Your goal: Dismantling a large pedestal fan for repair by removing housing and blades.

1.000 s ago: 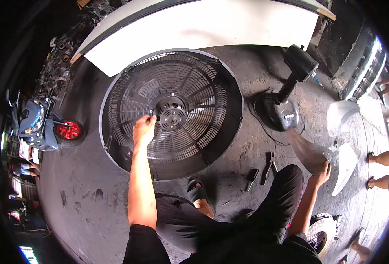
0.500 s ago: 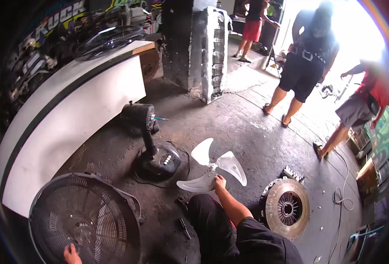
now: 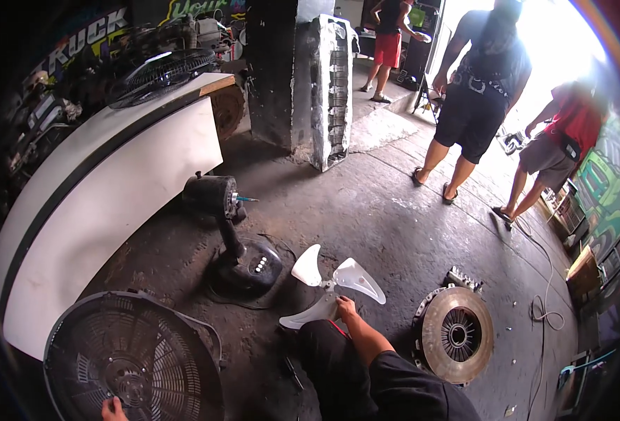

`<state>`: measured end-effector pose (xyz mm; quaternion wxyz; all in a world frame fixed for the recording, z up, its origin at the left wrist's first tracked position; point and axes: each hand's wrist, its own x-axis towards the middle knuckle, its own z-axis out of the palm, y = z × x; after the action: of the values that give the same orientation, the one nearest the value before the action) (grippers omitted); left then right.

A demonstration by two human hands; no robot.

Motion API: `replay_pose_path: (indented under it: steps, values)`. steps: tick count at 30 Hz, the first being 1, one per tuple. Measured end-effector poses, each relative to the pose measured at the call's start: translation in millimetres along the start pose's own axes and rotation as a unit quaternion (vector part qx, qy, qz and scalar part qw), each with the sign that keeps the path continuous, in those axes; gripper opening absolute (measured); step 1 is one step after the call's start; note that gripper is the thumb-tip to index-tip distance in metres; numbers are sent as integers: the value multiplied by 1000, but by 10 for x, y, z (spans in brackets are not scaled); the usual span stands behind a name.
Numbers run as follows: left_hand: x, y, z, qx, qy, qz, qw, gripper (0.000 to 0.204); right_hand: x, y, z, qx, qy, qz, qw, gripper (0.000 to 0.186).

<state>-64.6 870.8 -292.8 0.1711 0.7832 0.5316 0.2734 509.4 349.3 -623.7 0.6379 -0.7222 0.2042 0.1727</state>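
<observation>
My right hand (image 3: 346, 307) is closed on the lower blade of a white three-bladed fan blade (image 3: 358, 281), held above the floor beside my knee. Beyond it to the left stands a black fan stand (image 3: 243, 270), its motor head bare with a thin shaft sticking out. At the lower left, the fingers of my left hand (image 3: 113, 410) are curled in front of a round black fan grille (image 3: 177, 337). Whether those fingers grip the grille or some small piece, I cannot make out.
A round metal clutch plate (image 3: 433, 337) lies at right near a small metal part (image 3: 464, 279). A pen-like tool (image 3: 294, 373) is by my leg. A curved white counter (image 3: 135, 189) carries another grille (image 3: 163, 74). Several people stand near the bright doorway; a cable (image 3: 545, 316) crosses the floor.
The white fan blade has come slightly down toward me in my right hand. My left hand stays near the grille, a little lower in view. The view has shifted slightly.
</observation>
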Motion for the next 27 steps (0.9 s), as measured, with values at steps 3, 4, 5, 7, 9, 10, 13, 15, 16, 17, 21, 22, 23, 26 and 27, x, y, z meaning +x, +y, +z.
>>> replay_pose_path:
  steps: [3, 4, 5, 7, 9, 10, 13, 15, 16, 17, 21, 22, 23, 26, 27]
  values:
    - [13, -67, -10, -1, -34, 16, 999, 24, -96, -34, 11, -59, 13, -41, 997, 48]
    - [-15, -29, -24, 4, -36, 14, 999, 24, -151, -55, 9, -94, 30, -60, 993, 49]
    - [-37, 34, -37, -6, -25, 13, 1000, 24, -196, -106, 17, -167, 52, -91, 980, 53]
    - [-71, 188, -53, -16, -9, 12, 1000, 24, -327, -260, 16, -330, 125, -60, 934, 57]
    - [-97, 337, -56, -8, 5, 12, 1000, 25, -490, -495, -13, -257, 126, -211, 935, 56]
    - [-111, 404, -49, -10, 8, 11, 1000, 25, -582, -638, -1, -244, 108, -270, 925, 54]
    - [-122, 611, -26, -13, 33, 47, 998, 25, -869, -1087, 69, -213, 71, -348, 910, 49]
    - [-119, 773, -18, -42, -6, 53, 998, 24, -1030, -1360, 214, -187, 42, -365, 911, 48]
    - [-126, 857, -16, -43, -5, 54, 998, 24, -1096, -1473, 311, -158, 1, -361, 919, 48]
    - [-140, 944, -8, -15, 6, 63, 998, 23, -1171, -1551, 401, -126, -39, -363, 922, 49]
    - [-173, 1212, 42, 7, 8, 70, 998, 21, -1455, -1572, 695, -126, -97, -379, 912, 51]
    - [-172, 1253, 63, 7, 8, 70, 997, 21, -1522, -1521, 718, -160, -104, -383, 904, 52]
    - [-169, 1286, 88, -7, 6, 65, 998, 20, -1567, -1480, 741, -202, -114, -380, 895, 53]
    - [-147, 1367, 112, -13, 0, 69, 998, 19, -1623, -1379, 710, -217, -168, -361, 891, 56]
    - [-146, 1403, 111, -6, -1, 75, 997, 19, -1612, -1362, 703, -226, -184, -340, 894, 56]
